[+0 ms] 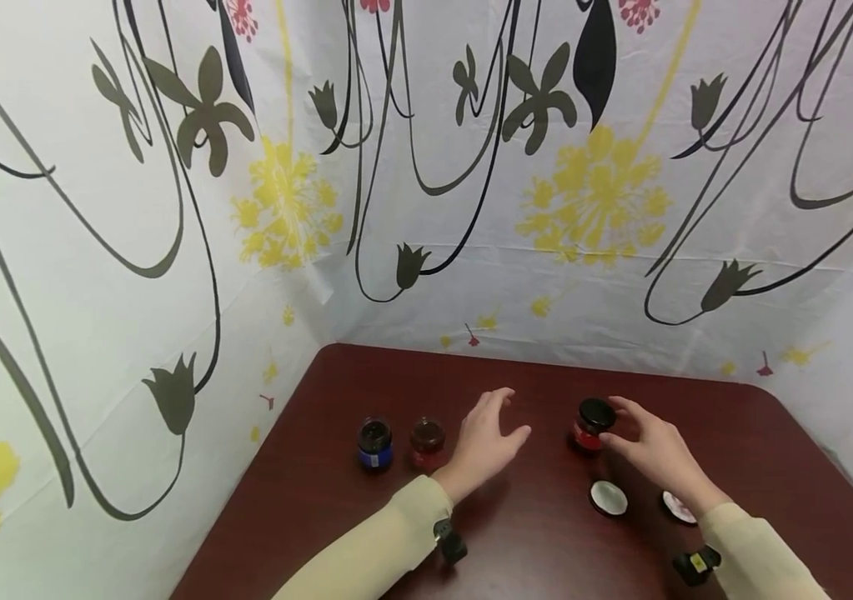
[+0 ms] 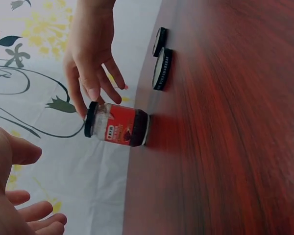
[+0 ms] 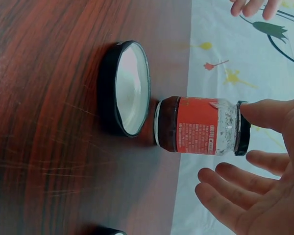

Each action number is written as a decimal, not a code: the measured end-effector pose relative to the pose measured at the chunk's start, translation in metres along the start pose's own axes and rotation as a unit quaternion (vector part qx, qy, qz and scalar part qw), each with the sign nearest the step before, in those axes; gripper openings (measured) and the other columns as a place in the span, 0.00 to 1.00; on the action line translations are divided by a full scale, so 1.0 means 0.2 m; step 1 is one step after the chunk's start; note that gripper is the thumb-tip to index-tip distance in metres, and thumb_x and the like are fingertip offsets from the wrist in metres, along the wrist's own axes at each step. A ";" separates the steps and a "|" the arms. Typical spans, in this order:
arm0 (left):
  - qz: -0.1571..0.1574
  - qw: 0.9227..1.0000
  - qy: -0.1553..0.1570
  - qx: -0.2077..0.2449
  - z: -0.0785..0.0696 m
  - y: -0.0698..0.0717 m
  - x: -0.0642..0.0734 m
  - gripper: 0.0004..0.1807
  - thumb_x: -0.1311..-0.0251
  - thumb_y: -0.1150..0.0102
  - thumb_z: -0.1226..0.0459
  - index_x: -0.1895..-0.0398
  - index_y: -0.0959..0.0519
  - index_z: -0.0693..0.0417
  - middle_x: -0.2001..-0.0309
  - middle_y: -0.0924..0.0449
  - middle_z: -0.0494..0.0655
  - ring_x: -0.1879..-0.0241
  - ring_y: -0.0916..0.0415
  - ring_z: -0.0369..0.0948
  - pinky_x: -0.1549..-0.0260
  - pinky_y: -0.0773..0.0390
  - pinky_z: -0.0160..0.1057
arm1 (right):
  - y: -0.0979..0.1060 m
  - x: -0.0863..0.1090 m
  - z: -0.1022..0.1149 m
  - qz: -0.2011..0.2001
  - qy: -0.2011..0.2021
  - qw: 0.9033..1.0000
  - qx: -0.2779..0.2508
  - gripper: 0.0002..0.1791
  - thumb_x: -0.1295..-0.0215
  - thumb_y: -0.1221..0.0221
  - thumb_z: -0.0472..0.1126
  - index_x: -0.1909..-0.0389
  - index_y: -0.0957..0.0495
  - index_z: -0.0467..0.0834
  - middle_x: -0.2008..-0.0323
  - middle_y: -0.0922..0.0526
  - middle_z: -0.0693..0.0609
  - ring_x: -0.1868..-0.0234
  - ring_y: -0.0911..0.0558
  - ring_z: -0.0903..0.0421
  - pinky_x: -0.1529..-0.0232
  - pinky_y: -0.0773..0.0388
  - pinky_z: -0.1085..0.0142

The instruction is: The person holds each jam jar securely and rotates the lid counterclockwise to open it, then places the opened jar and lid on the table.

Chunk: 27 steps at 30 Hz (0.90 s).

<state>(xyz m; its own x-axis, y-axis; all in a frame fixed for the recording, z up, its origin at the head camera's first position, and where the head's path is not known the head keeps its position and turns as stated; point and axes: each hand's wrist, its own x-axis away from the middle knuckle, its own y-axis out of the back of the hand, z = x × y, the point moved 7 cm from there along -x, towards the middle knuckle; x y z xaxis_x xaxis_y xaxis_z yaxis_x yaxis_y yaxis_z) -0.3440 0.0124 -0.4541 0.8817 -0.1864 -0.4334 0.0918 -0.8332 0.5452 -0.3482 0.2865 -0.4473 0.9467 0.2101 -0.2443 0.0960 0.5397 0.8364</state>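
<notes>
A glass jar [image 1: 588, 437] with a red label and a black lid [image 1: 596, 412] stands upright on the dark red table [image 1: 516, 533]. My right hand [image 1: 657, 450] is at its right side, fingers spread, with thumb and index fingertips right at the lid's edge. In the right wrist view the thumb overlaps the lid and the other fingers extend below it. To the left of this jar my left hand [image 1: 484, 442] hovers over the table, fingers loosely bent and nothing between them. Closest to its wrist is another red-labelled jar [image 1: 428, 443], lidless, partly behind the hand.
Farther left stands an uncapped jar with a blue label [image 1: 375, 454]. Two loose lids lie with their pale insides up, one lid [image 1: 609, 498] in front of the capped jar, the other lid [image 1: 678, 507] under the right forearm. Patterned cloth [image 1: 471, 317] hangs behind the table.
</notes>
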 end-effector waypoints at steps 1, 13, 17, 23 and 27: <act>0.000 1.000 0.001 0.000 0.00 -0.01 0.00 0.30 0.36 0.32 0.54 0.32 0.30 0.42 0.44 0.26 0.37 0.45 0.25 0.37 0.49 0.23 0.43 | -0.01 0.00 0.00 0.004 0.000 1.000 -0.005 0.41 0.33 0.37 0.59 0.25 0.38 0.45 0.39 0.24 0.34 0.39 0.26 0.33 0.51 0.27 0.37; 0.007 1.000 -0.012 0.018 0.01 -0.19 -0.11 0.26 0.37 0.32 0.53 0.36 0.26 0.42 0.47 0.22 0.38 0.46 0.24 0.40 0.51 0.24 0.40 | -0.03 -0.01 -0.03 0.011 -0.002 1.000 -0.019 0.44 0.34 0.36 0.60 0.25 0.39 0.43 0.36 0.27 0.33 0.38 0.27 0.33 0.50 0.26 0.37; 0.019 0.999 -0.010 0.028 0.00 -0.26 -0.13 0.26 0.37 0.32 0.54 0.37 0.25 0.43 0.47 0.21 0.42 0.48 0.22 0.42 0.53 0.23 0.38 | -0.03 -0.02 -0.03 0.013 -0.007 1.000 -0.023 0.44 0.34 0.36 0.58 0.25 0.39 0.42 0.36 0.27 0.34 0.42 0.22 0.36 0.52 0.23 0.41; 0.040 0.999 -0.008 0.017 -0.01 -0.37 -0.12 0.25 0.39 0.30 0.57 0.38 0.24 0.45 0.49 0.20 0.44 0.50 0.21 0.42 0.55 0.23 0.35 | -0.04 -0.02 -0.06 0.007 -0.017 0.999 -0.028 0.43 0.34 0.36 0.59 0.25 0.38 0.42 0.39 0.23 0.36 0.44 0.20 0.39 0.53 0.22 0.43; 0.051 0.999 -0.006 0.011 -0.01 -0.43 -0.13 0.25 0.38 0.31 0.55 0.38 0.24 0.44 0.49 0.20 0.42 0.52 0.21 0.38 0.56 0.23 0.34 | -0.04 -0.03 -0.06 0.005 -0.017 0.999 -0.037 0.43 0.34 0.37 0.61 0.25 0.38 0.42 0.37 0.25 0.36 0.43 0.20 0.39 0.53 0.22 0.42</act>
<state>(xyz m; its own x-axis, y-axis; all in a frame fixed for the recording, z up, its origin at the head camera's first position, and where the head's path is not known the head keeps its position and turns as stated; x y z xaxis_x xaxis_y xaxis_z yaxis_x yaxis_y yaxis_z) -0.3740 0.0904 -0.4878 0.8802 -0.2775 -0.3851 -0.0085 -0.8204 0.5717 -0.3589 0.2916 -0.4585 0.9576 0.1890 -0.2173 0.0640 0.5959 0.8005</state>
